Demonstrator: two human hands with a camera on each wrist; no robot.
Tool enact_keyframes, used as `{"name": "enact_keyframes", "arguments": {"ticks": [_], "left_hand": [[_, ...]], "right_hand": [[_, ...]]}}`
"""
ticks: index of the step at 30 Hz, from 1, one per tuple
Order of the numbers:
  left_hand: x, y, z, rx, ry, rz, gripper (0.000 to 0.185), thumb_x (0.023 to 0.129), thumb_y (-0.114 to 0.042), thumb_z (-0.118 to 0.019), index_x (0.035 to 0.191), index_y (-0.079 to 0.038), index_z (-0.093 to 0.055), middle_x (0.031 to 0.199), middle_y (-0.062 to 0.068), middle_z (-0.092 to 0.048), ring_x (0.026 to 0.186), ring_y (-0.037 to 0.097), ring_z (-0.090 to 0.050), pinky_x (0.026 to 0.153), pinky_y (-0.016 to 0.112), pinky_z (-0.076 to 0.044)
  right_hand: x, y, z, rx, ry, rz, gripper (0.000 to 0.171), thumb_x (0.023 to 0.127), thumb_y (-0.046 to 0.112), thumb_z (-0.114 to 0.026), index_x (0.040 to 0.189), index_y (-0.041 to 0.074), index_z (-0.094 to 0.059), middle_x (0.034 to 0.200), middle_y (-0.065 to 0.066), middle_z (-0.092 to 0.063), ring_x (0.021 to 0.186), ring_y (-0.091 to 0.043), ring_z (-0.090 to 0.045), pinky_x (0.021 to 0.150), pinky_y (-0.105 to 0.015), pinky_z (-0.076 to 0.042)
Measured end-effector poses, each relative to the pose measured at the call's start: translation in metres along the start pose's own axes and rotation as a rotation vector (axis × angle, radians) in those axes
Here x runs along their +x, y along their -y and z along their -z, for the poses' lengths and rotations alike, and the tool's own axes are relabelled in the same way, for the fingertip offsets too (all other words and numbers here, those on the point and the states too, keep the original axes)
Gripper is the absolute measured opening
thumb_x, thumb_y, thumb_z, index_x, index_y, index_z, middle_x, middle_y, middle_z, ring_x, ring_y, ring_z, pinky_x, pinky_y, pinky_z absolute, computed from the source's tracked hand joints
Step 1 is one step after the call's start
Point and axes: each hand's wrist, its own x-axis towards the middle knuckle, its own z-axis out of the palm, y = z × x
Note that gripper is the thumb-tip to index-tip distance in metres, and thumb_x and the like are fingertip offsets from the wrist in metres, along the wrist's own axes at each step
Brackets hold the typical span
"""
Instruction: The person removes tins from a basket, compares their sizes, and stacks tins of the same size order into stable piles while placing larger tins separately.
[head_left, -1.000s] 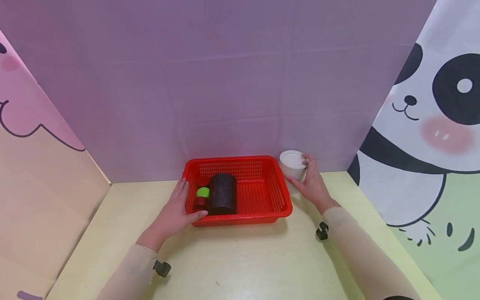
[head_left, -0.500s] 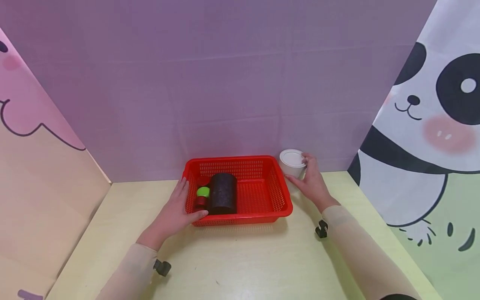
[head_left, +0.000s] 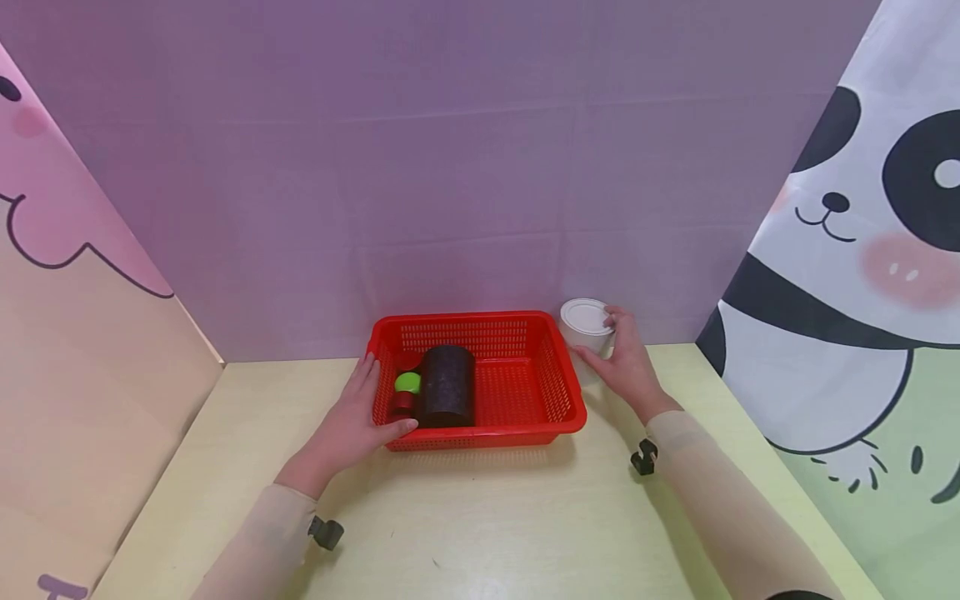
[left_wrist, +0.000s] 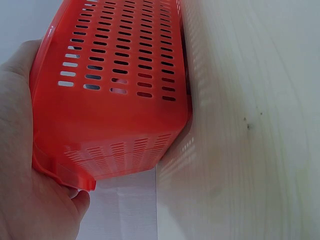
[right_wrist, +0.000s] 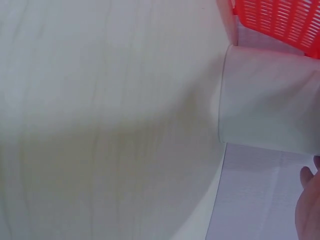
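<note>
My left hand (head_left: 341, 433) grips the near left corner of a red plastic basket (head_left: 517, 433). Its thumb lies on the front rim; in the left wrist view fingertips (left_wrist: 80, 202) curl under the rim. A white lidded tub (head_left: 587, 318) stands upright just beyond the basket's right side. My right hand (head_left: 626, 367) holds this tub from its right and front, fingers at the lid edge and thumb low on the wall. Inside the basket's left half lie a large dark cylinder (head_left: 447, 385), a green round piece (head_left: 408, 382) and red round pieces (head_left: 403, 403).
A pale wooden table (head_left: 480, 517) carries everything. Behind the basket and tub rises a purple cloth wall (head_left: 465, 183), close to both. Side panels show a printed panda (head_left: 817, 325) on the right and a pink figure (head_left: 90, 225) on the left.
The head view has shifted very slightly. Both hands, the basket and the tub keep their places.
</note>
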Motion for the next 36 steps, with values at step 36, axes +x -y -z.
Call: {"name": "enact_keyframes", "arguments": {"ticks": [36], "left_hand": [[0.003, 0.003, -0.004, 0.0, -0.005, 0.011, 0.133, 0.085, -0.061, -0.09, 0.178, -0.007, -0.011, 0.186, 0.012, -0.003, 0.17, 0.04, -0.007, 0.113, 0.064, -0.052]], "right_hand": [[0.032, 0.136, -0.008, 0.211, 0.26, -0.156, 0.08, 0.098, 0.042, -0.085, 0.157, 0.006, -0.045, 0.155, -0.019, -0.049, 0.142, -0.041, -0.05, 0.116, -0.063, -0.05]]}}
